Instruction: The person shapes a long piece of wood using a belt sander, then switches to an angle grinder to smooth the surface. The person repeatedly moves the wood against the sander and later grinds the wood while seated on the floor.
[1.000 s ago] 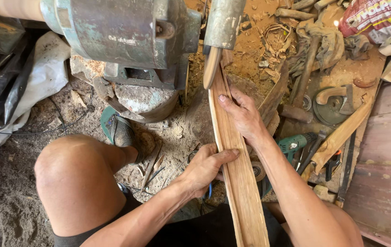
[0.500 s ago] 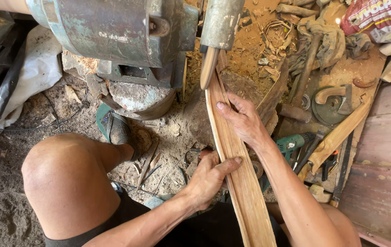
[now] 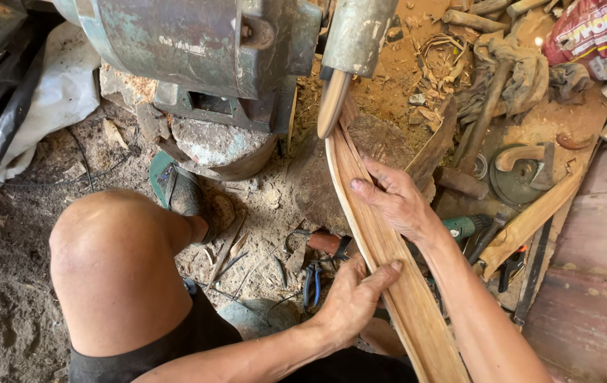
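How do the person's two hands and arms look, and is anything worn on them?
Both are bare: no gloves, sleeves, rings or watch show. The left hand and right hand look dusty and veined, with short nails. Both forearms are uncovered as far as the picture shows.

Smooth, matt bare wood strip (image 3: 388, 262); above it a worn, paint-chipped metal machine (image 3: 197, 42); beside that, dusty, rough sawdust ground (image 3: 5, 284)

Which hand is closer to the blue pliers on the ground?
Left. The left hand grips the curved wooden strip right beside the blue pliers; the right hand holds the strip higher up, farther away.
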